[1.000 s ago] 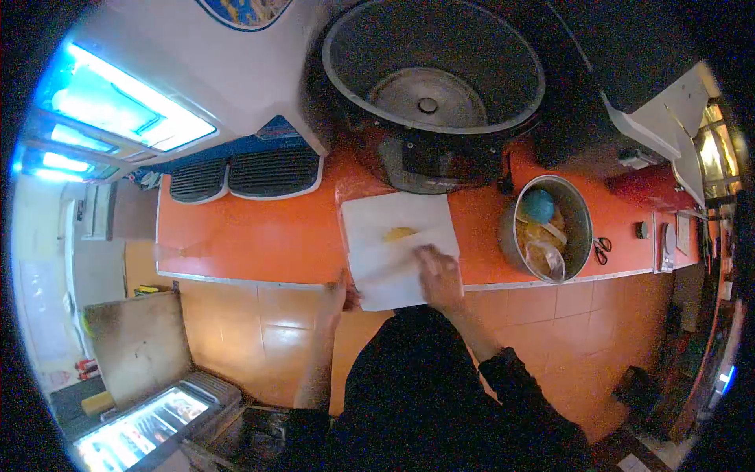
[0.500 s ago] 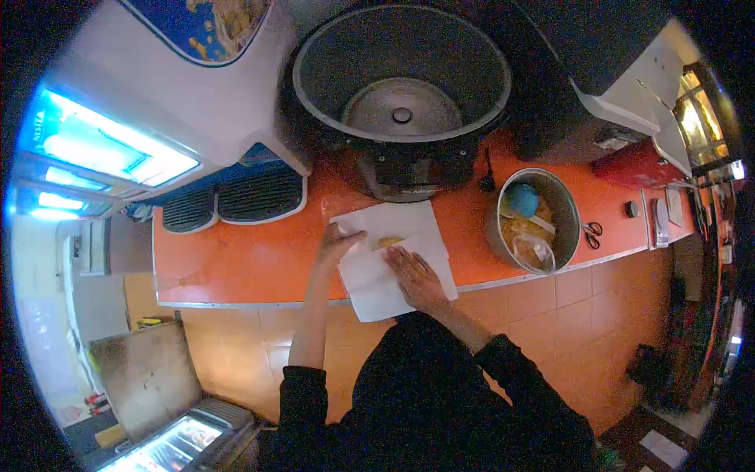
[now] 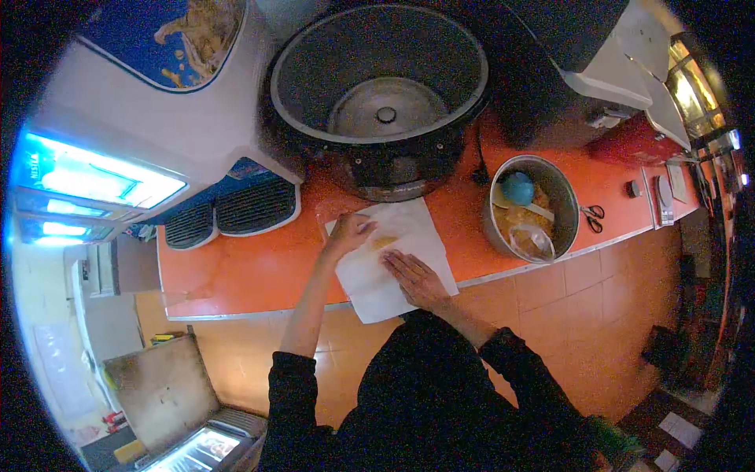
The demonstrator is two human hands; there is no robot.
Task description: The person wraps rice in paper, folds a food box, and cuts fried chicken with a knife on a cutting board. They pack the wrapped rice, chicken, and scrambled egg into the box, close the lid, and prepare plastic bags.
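Note:
White paper [image 3: 385,295] lies across the front edge of the orange counter, with a small yellowish-brown flat piece [image 3: 383,242] showing near its middle, perhaps food. My right hand [image 3: 417,279] rests flat on the paper just below that piece, fingers stretched out. At the paper's upper left, my left hand [image 3: 350,234] has its fingers curled in; what they hold, if anything, is hidden. A bit of clear plastic seems to lie beside the left hand.
Behind the paper stands a big dark round machine [image 3: 373,149] with a metal bowl inside. To the right are a metal pot [image 3: 491,228] holding orange-brown food, a blue round item and a plastic bag, then scissors [image 3: 592,218]. A white dispenser [image 3: 165,118] with drip trays [image 3: 259,208] is left.
My left hand has moved up slightly and inward over the paper, its fingers now more curled. My right hand stays nearly in place on the paper. The camera view has shifted a little.

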